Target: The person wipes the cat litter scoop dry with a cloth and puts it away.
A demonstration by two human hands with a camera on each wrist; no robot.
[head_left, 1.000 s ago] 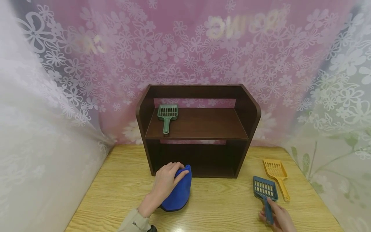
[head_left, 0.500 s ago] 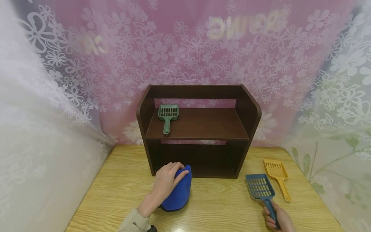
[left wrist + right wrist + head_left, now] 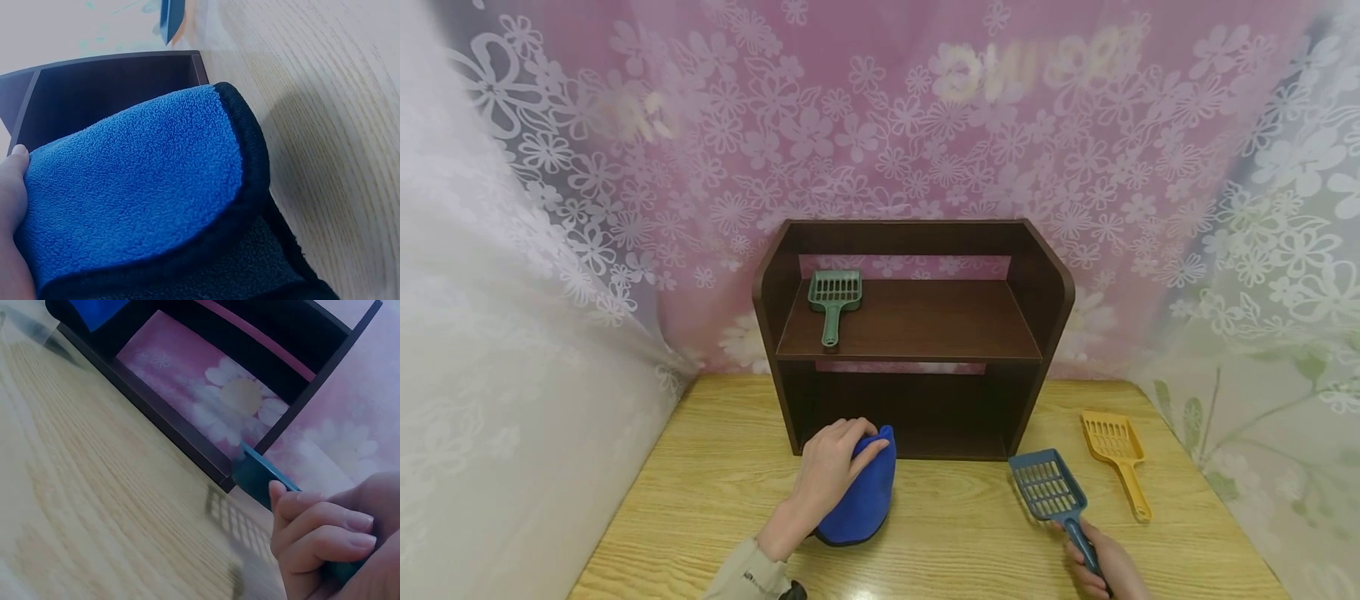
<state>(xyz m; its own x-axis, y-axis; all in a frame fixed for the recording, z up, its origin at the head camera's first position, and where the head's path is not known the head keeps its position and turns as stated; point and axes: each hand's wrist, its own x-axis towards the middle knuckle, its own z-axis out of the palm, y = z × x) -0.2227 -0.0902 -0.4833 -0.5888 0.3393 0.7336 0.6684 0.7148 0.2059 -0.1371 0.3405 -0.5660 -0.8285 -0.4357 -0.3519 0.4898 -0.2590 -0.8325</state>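
Observation:
My left hand [image 3: 831, 468] grips a folded blue cloth [image 3: 867, 498] with black edging, held over the table in front of the shelf. In the left wrist view the cloth [image 3: 137, 181] fills the middle, and part of the hand [image 3: 11, 206] shows at its left edge. At the lower right, my right hand [image 3: 1108, 560] holds a dark blue slotted litter scoop [image 3: 1049, 486] by its handle, its head pointing away and leftward. Curled fingers [image 3: 325, 528] wrap the handle in the right wrist view, and the scoop's shadow falls on the table below.
A dark brown two-tier shelf [image 3: 917, 358] stands at the back. On its upper board lies a green litter scoop [image 3: 833, 293], toward the left. A yellow litter scoop [image 3: 1116, 450] lies on the wooden table [image 3: 715, 483] at the right. Flowered curtains [image 3: 880, 125] surround the table.
My right hand has lifted the dark blue litter scoop from beside the yellow one and carried it leftward, toward the shelf's right corner. The left hand and cloth have stayed put.

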